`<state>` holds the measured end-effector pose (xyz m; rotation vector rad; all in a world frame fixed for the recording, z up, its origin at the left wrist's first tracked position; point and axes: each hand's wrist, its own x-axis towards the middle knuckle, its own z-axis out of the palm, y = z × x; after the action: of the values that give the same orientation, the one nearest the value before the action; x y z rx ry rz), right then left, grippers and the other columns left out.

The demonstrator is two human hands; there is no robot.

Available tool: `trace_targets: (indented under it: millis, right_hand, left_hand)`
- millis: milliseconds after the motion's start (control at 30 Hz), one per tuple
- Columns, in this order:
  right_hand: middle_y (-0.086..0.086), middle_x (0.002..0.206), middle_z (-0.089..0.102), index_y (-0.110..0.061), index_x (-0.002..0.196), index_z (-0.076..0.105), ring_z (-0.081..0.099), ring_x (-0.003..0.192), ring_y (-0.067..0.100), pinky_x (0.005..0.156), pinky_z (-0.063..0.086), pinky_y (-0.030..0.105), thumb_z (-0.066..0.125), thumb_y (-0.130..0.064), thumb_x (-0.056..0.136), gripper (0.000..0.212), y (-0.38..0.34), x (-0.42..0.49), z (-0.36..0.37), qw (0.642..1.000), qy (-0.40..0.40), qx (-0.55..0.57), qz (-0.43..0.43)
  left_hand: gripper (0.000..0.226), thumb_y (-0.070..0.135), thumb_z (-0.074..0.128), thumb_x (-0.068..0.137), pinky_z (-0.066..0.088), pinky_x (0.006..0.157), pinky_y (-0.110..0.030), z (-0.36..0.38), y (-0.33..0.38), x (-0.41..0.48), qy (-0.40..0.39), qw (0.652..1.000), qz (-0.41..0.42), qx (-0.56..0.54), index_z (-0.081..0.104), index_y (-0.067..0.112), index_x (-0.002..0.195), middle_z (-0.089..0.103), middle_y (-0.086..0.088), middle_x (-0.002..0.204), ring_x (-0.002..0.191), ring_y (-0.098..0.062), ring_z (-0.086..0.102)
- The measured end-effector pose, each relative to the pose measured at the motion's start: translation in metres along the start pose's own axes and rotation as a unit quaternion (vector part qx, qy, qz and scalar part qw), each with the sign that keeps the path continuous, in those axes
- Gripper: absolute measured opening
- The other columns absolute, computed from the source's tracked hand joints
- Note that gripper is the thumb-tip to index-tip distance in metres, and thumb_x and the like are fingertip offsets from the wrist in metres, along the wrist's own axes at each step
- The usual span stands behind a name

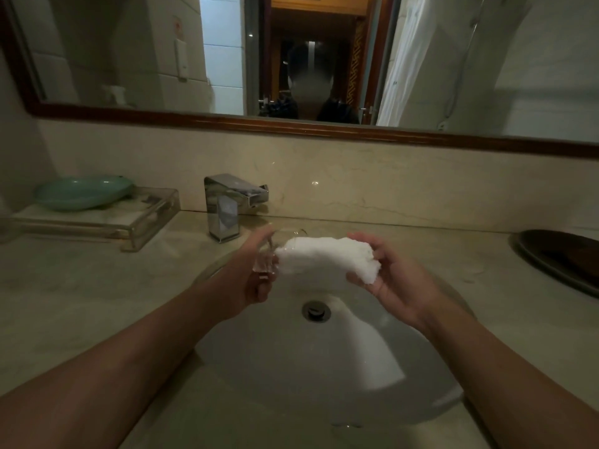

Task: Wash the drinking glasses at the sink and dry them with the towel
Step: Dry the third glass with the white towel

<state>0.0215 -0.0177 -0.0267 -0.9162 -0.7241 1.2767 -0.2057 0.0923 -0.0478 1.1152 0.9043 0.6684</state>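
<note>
While poised above the sink (275, 367), shows the left hand (256, 273) curled round a glass (267, 260), the right hand (392, 283) pinching a towel (324, 257) against it. Probably wet, slippery, breakable (towel soft, light); best gripped round the body.

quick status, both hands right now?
Left hand: grips the glass.
Right hand: holds the towel, whose other end is at the glass.
</note>
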Motion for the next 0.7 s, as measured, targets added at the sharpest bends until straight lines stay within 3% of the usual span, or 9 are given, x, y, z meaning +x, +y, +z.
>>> trace_targets:
  millis: [133, 167, 267, 333, 433, 500, 567, 600, 700]
  right_hand:
    - [0.006, 0.119, 0.07, -0.015, 0.118, 0.071, 0.069, 0.1, 0.026, 0.083, 0.06, 0.041, 0.057, -0.01, 0.08, 0.041, 0.014, -0.004, 0.01, 0.97, -0.093, -0.219, -0.057]
    - [0.004, 0.122, 0.067, -0.024, 0.123, 0.068, 0.068, 0.102, 0.025, 0.083, 0.06, 0.039, 0.062, -0.014, 0.081, 0.044, 0.017, -0.003, 0.009, 0.936, -0.101, -0.324, -0.096]
    - [-0.015, 0.114, 0.06, -0.042, 0.13, 0.05, 0.064, 0.092, 0.007, 0.071, 0.053, 0.017, 0.081, -0.033, 0.082, 0.058, 0.021, -0.002, 0.005, 0.787, -0.1, -0.583, -0.176]
    - [-0.02, 0.105, 0.06, -0.042, 0.129, 0.045, 0.062, 0.086, 0.002, 0.07, 0.049, 0.016, 0.079, -0.038, 0.084, 0.056, 0.021, -0.001, 0.007, 0.732, -0.087, -0.641, -0.212]
    - [-0.007, 0.107, 0.067, -0.031, 0.128, 0.05, 0.063, 0.085, 0.012, 0.072, 0.053, 0.027, 0.071, -0.04, 0.091, 0.044, 0.024, 0.0, 0.011, 0.655, -0.027, -0.675, -0.338]
    - [-0.001, 0.107, 0.069, -0.021, 0.128, 0.056, 0.065, 0.085, 0.015, 0.073, 0.056, 0.028, 0.07, -0.038, 0.093, 0.041, 0.029, 0.003, 0.014, 0.621, -0.003, -0.683, -0.385]
    - [-0.004, 0.099, 0.069, -0.017, 0.121, 0.061, 0.065, 0.079, 0.01, 0.069, 0.056, 0.023, 0.069, -0.038, 0.094, 0.035, 0.035, 0.003, 0.019, 0.65, -0.003, -0.669, -0.361]
    - [-0.006, 0.094, 0.069, -0.017, 0.115, 0.063, 0.063, 0.074, 0.007, 0.065, 0.054, 0.022, 0.069, -0.037, 0.094, 0.03, 0.037, 0.002, 0.022, 0.694, -0.018, -0.647, -0.315]
    - [0.0, 0.08, 0.069, -0.009, 0.11, 0.067, 0.057, 0.058, 0.014, 0.046, 0.038, 0.024, 0.063, -0.028, 0.099, 0.022, 0.028, -0.002, 0.02, 0.899, -0.114, -0.418, -0.063]
  left_hand:
    - [0.056, 0.077, 0.069, 0.076, 0.029, 0.052, -0.025, 0.002, -0.005, -0.003, 0.013, 0.997, 0.045, 0.059, 0.068, 0.025, 0.095, 0.049, -0.008, 0.075, 0.054, -0.014, 0.041]
    - [0.056, 0.078, 0.067, 0.076, 0.029, 0.051, -0.024, 0.004, -0.006, -0.003, 0.024, 0.997, 0.051, 0.056, 0.068, 0.025, 0.094, 0.048, -0.008, 0.074, 0.052, -0.014, 0.041]
    - [0.051, 0.076, 0.056, 0.086, 0.026, 0.05, -0.022, 0.007, -0.007, 0.0, 0.068, 0.993, 0.059, 0.075, 0.06, 0.025, 0.083, 0.049, -0.006, 0.069, 0.047, -0.014, 0.039]
    - [0.055, 0.077, 0.052, 0.087, 0.024, 0.05, -0.022, 0.007, -0.008, 0.001, 0.093, 0.987, 0.057, 0.115, 0.055, 0.023, 0.077, 0.047, -0.006, 0.067, 0.048, -0.015, 0.036]
    - [0.058, 0.081, 0.049, 0.085, 0.022, 0.049, -0.023, 0.007, -0.006, 0.0, 0.105, 0.986, 0.05, 0.121, 0.049, 0.024, 0.071, 0.042, -0.003, 0.059, 0.046, -0.014, 0.034]
    - [0.059, 0.08, 0.049, 0.086, 0.025, 0.049, -0.024, 0.009, -0.004, -0.001, 0.108, 0.986, 0.065, 0.111, 0.058, 0.022, 0.075, 0.044, -0.002, 0.064, 0.051, -0.013, 0.037]
    - [0.055, 0.075, 0.049, 0.09, 0.031, 0.053, -0.025, 0.01, -0.002, -0.001, 0.117, 0.982, 0.101, 0.106, 0.071, 0.024, 0.09, 0.052, -0.001, 0.074, 0.063, -0.013, 0.043]
    - [0.049, 0.07, 0.049, 0.093, 0.033, 0.056, -0.026, 0.009, -0.002, -0.001, 0.119, 0.979, 0.127, 0.11, 0.072, 0.026, 0.095, 0.057, 0.002, 0.077, 0.067, -0.013, 0.046]
    - [0.039, 0.059, 0.05, 0.098, 0.038, 0.058, -0.029, 0.01, -0.001, -0.007, 0.106, 0.959, 0.208, 0.159, 0.068, 0.026, 0.089, 0.06, 0.014, 0.068, 0.063, -0.006, 0.051]
